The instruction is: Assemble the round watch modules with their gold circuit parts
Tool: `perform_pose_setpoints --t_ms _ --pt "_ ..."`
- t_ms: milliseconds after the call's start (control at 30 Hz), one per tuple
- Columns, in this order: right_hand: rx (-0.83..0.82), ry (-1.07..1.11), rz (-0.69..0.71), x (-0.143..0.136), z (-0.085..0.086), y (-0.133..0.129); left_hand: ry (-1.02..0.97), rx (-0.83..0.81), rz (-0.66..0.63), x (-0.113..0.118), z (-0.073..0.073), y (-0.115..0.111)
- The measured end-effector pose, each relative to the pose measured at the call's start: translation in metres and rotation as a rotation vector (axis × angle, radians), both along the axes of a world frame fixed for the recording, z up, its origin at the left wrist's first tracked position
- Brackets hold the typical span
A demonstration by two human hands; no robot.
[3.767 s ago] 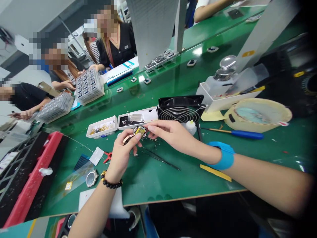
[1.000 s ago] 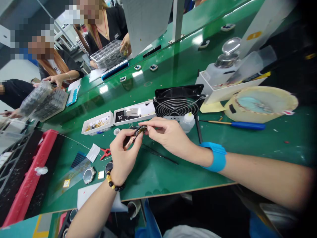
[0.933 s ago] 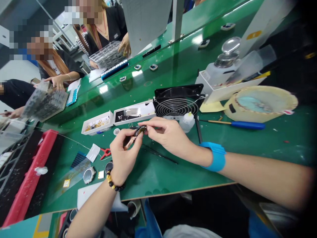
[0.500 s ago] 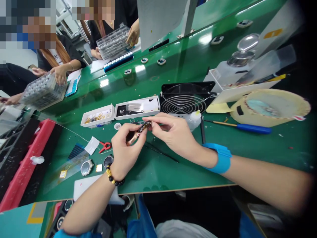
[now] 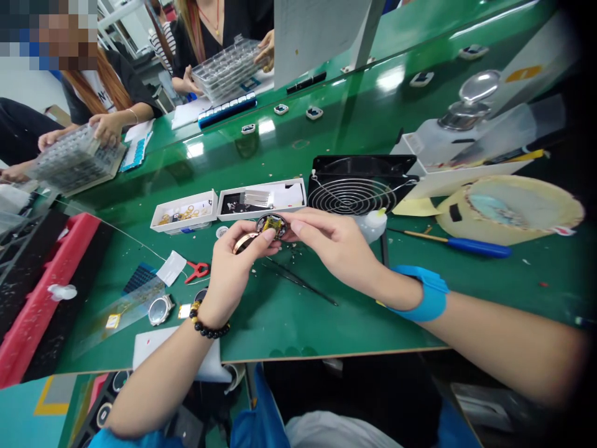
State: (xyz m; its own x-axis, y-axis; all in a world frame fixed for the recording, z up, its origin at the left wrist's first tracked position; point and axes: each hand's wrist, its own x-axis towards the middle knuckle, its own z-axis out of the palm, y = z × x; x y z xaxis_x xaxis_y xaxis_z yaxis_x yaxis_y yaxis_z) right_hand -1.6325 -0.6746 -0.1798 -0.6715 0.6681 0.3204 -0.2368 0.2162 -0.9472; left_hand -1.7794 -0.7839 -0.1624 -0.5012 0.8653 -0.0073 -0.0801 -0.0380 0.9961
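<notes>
My left hand point(image 5: 233, 267) is closed around a gold-rimmed watch case point(image 5: 243, 243). Its thumb presses on a round, dark watch module point(image 5: 272, 225), whose yellow and black inside faces up. The fingertips of my right hand point(image 5: 342, 249) pinch the right edge of that module; the exact contact is partly hidden. Below the hands, dark tweezers point(image 5: 303, 283) lie on the green table point(image 5: 289, 330). A silver watch point(image 5: 160, 310) and a small white-and-yellow square part point(image 5: 185, 310) rest left of my left wrist.
Two white parts boxes point(image 5: 184, 211) point(image 5: 261, 200) and a black fan point(image 5: 359, 186) stand behind my hands. On the right are a blue-handled screwdriver point(image 5: 480, 246) and a yellowish tub point(image 5: 504, 211). A red clamp point(image 5: 198, 271) lies left. Co-workers across the table hold clear trays point(image 5: 228, 67).
The watch module has turned from edge-on to show its inner face upward, with my left thumb now on it. My right fingers stay at its edge. The view has shifted slightly.
</notes>
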Motion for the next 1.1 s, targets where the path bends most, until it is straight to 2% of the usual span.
perform_pose_setpoints --t_ms 300,700,1100 --pt "0.033 0.019 -0.007 0.0005 0.0006 0.0010 -0.149 -0.010 -0.065 -0.0023 0.0003 0.0025" --pt "0.061 -0.020 -0.043 0.0022 0.0011 -0.0004 -0.264 -0.057 -0.067 -0.0024 0.0027 0.0035" --pt "0.194 -0.028 -0.139 0.0025 -0.0044 -0.0002 -0.262 -0.070 -0.046 -0.0005 0.0041 0.0035"
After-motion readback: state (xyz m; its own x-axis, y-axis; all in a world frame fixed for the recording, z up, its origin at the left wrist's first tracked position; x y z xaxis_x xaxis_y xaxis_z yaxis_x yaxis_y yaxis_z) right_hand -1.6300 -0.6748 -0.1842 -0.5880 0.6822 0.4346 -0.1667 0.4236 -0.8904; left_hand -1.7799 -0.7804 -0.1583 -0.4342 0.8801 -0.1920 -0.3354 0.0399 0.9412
